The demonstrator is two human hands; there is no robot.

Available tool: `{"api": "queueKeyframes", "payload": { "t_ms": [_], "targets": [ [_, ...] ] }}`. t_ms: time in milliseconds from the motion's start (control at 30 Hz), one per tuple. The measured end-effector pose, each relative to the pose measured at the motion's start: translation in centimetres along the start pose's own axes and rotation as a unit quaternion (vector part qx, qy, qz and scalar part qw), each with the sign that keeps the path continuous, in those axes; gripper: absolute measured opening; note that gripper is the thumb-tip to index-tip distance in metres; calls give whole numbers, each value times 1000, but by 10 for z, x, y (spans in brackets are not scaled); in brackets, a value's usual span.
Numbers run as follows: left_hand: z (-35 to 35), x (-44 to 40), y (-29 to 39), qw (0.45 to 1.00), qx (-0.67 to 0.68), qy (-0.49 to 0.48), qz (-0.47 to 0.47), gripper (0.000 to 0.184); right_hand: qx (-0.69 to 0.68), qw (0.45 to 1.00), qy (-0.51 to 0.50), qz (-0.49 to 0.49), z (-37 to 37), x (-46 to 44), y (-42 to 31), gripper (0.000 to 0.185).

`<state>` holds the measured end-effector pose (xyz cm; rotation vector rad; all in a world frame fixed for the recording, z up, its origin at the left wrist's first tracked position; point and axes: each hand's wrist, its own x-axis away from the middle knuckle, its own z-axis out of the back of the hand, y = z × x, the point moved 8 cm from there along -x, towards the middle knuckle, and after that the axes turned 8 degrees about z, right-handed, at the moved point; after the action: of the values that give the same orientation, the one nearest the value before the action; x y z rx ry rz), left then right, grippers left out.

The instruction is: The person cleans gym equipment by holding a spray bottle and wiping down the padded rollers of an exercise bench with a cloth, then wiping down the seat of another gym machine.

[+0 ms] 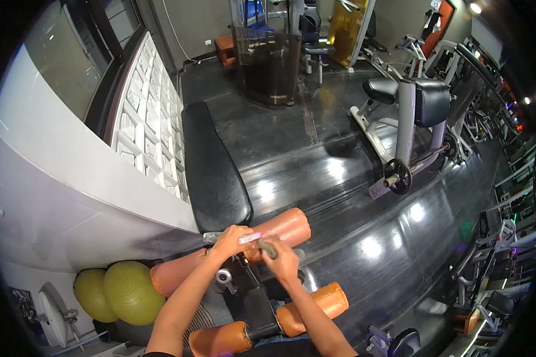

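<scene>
My left hand (231, 240) is wrapped around a slim bottle. Its clear end sticks out on the left, and a white part (249, 237) with a pink tip points right. In my right hand (284, 263) is a crumpled grey-green cloth (268, 249), close to the pink tip. Both hands are over a salmon-coloured foam roller pad (283, 229) on an exercise machine. A second salmon pad (177, 272) lies left of my left forearm. Nearer to me are two orange roller pads, one on the right (313, 308) and one on the left (220, 340).
A long black padded bench (214, 160) runs along the white wall just beyond my hands. Two green exercise balls (132, 293) rest at the left. A weight machine with a plate (398, 176) stands on the black floor at the right.
</scene>
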<state>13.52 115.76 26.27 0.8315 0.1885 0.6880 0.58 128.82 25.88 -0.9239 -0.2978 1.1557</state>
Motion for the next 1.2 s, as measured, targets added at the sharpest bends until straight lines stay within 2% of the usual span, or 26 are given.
{"api": "queueKeyframes", "payload": {
  "t_ms": [67, 167, 200, 233, 333, 367, 467, 533, 667, 733, 867, 933, 1033, 1133, 1200],
  "targets": [
    [4, 0, 0, 1000, 9, 19, 0, 36, 7, 996, -84, 40, -18, 10, -11, 36],
    [4, -2, 0, 999, 27, -20, 40, 32, 62, 993, -96, 36, 7, -2, -5, 35],
    [2, -2, -6, 999, 18, -2, 48, 31, 71, 995, -32, 68, 19, -6, 10, 35],
    [2, -2, -12, 998, 10, 17, 55, 30, 79, 995, -51, 16, 37, -16, 19, 33],
    [-1, -4, -23, 995, 16, 25, 93, 27, 114, 993, 23, -23, 78, -40, 52, 29],
    [-1, -5, -25, 995, 17, 25, 94, 27, 128, 989, 16, -67, 86, -47, 57, 27],
    [-4, -9, -31, 993, 37, 0, 113, 23, 133, 988, 12, -75, 81, -60, 65, 27],
    [-2, -10, -30, 995, 26, 8, 99, 24, 134, 983, 13, -127, 74, -70, 70, 29],
    [1, -12, -28, 996, 16, -15, 84, 21, 151, 978, -18, -143, 62, -97, 78, 34],
    [-1, -14, -29, 991, 44, -55, 117, 19, 150, 976, -32, -153, 60, -104, 85, 34],
    [-1, -16, -33, 992, 39, -53, 104, 20, 153, 972, -63, -167, 54, -115, 88, 37],
    [-5, -17, -37, 989, 13, -90, 120, 23, 157, 971, -68, -165, 54, -120, 87, 38],
    [0, -15, -33, 996, 34, -49, 69, 25, 142, 960, -108, -216, 53, -120, 95, 44],
    [-2, -15, -37, 996, 47, -44, 68, 26, 122, 945, -94, -288, 60, -103, 119, 47],
    [-3, -15, -37, 995, 49, -46, 78, 27, 90, 950, -62, -294, 63, -84, 132, 47]
  ]
}}
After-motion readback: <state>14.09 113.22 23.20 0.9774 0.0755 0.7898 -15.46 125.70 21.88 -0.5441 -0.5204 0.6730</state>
